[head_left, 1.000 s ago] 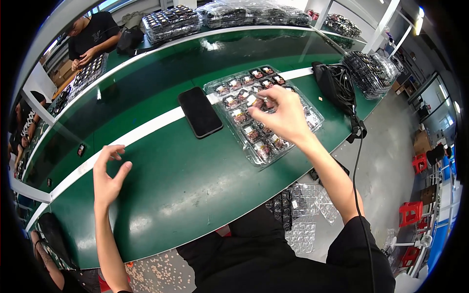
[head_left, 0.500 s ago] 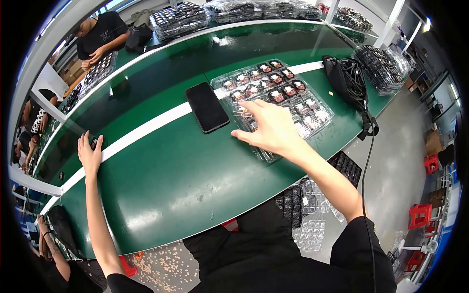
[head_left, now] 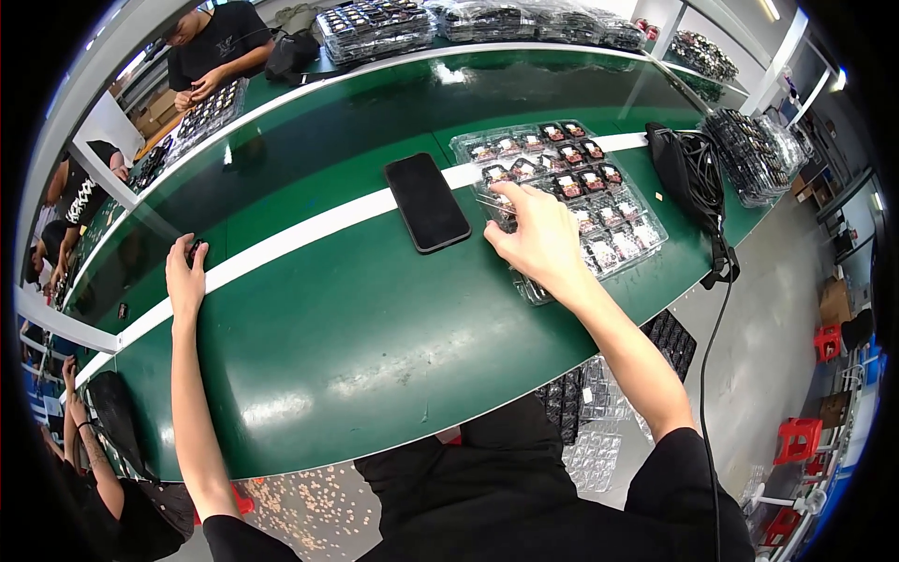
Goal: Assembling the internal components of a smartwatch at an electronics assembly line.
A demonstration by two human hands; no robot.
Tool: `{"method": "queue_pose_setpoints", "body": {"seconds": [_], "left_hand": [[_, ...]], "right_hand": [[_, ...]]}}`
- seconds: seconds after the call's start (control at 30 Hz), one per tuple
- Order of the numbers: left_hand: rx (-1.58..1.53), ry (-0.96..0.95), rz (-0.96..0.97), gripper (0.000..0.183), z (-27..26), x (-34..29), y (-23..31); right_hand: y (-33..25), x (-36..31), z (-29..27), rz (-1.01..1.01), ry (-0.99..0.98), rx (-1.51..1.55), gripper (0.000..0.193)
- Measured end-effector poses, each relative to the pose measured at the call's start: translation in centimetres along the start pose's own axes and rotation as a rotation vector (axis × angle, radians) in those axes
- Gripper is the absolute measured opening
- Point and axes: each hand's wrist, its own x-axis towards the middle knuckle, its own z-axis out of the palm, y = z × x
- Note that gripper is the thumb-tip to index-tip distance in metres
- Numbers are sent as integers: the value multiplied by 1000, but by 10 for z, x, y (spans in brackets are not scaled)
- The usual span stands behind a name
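My left hand (head_left: 185, 286) rests at the far left of the green bench, its fingertips drawn round a small black part (head_left: 195, 248) beside the white stripe. My right hand (head_left: 545, 234) is over the near left side of a clear plastic tray (head_left: 644, 201). Two thin shiny prongs, apparently tweezers (head_left: 493, 202), stick out between its parted thumb and forefinger; the lower fingers curl out of sight. Small black parts with white and reddish insides (head_left: 568, 184) fill many tray pockets. A black phone (head_left: 427, 203) lies between my hands, left of the tray.
A black bag (head_left: 676, 159) with a coiled cable lies right of the tray, near stacked trays (head_left: 744, 155). A small black part (head_left: 123, 310) sits at far left, near a white post. More trays (head_left: 375, 28) line the back. Several people work at left.
The view has shifted, so the bench appears further right. My left fingertips have drawn in around the small black part. My right hand stays over the tray's left side, its forefinger slightly more bent.
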Motion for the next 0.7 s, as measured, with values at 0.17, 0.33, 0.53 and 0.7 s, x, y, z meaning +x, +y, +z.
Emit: {"method": "queue_pose_setpoints", "body": {"seconds": [0.17, 0.33, 0.53, 0.7], "left_hand": [[-56, 76, 94, 38, 0, -8, 22], [-366, -30, 192, 39, -17, -49, 112], [-605, -462, 483, 56, -52, -124, 209], [-744, -574, 582, 72, -45, -130, 214]], "right_hand": [[4, 1, 1, 13, 29, 20, 46], [-3, 5, -1, 59, 33, 11, 44], [-56, -1, -10, -29, -192, 435, 30], [-94, -16, 13, -86, -427, 796, 21]]}}
